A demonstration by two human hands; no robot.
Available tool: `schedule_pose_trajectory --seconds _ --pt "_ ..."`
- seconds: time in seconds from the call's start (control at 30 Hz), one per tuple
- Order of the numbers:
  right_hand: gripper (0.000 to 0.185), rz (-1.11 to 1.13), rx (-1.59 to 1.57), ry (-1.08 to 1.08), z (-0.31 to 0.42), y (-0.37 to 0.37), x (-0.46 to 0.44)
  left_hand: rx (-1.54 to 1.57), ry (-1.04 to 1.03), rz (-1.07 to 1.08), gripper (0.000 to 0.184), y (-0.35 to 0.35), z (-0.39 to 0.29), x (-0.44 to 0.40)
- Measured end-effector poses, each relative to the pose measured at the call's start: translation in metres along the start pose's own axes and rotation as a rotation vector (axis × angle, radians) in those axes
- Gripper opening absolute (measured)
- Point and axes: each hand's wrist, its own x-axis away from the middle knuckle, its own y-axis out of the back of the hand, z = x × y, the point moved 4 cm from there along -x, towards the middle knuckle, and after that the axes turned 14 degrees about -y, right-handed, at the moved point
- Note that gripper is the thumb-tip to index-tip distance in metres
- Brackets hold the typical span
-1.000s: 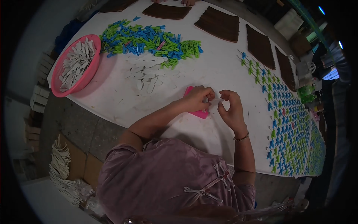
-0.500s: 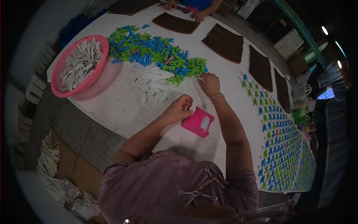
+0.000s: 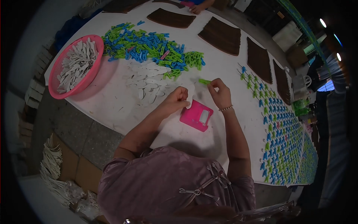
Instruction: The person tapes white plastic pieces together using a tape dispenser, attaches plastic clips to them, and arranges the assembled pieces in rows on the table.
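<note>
Right hand (image 3: 220, 94): swings back towards the pink block (image 3: 190, 117), half a second after reaching out to the edge of the clip pile (image 3: 141, 44); now pinching one clip between finger and thumb.
Green clip (image 3: 204, 81): clear of the pile, up in the right hand, just beyond the pink block.
Left hand (image 3: 175, 101): keeps close to the pink block's far left corner, grasping, by the look of it, a white piece (image 3: 192, 91); touching the block or not, cannot tell.
Pink block: rests on the surface (image 3: 112, 99), now uncovered, with pale window (image 3: 204, 116) in view, after sitting partly hidden under both hands a second ago.
Loose white pieces (image 3: 149, 78): lie left of the pink block and beyond it, short of the pile.
Pink basket (image 3: 98, 63): sits well left of the pink block, heaped with more white pieces.
Rows of clips (image 3: 283, 134): spread well right of the pink block, mostly blue and green.
Meaning: seems past the picking-up, with one part per hand, near each other but apart, not yet joined.
</note>
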Motion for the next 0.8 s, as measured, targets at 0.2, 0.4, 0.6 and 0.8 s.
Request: schedule_pose_trajectory --seconds 0.2,0.4,0.6,0.8 --pt "0.017 0.023 -0.663 -0.109 -0.009 0.044 0.098 0.043 0.095 0.071 0.033 -0.030 -0.008 0.000" --pt "0.018 -0.005 -0.747 -0.139 -0.011 0.042 0.141 -0.084 0.098 0.201 0.034 -0.060 -0.022 0.003" --pt "0.022 0.004 -0.741 -0.120 -0.010 0.041 0.147 -0.096 0.101 0.238 0.034 -0.073 -0.025 0.003" --pt "0.022 -0.002 -0.713 -0.121 -0.014 0.042 0.148 -0.137 0.080 0.261 0.036 -0.076 -0.021 0.002"
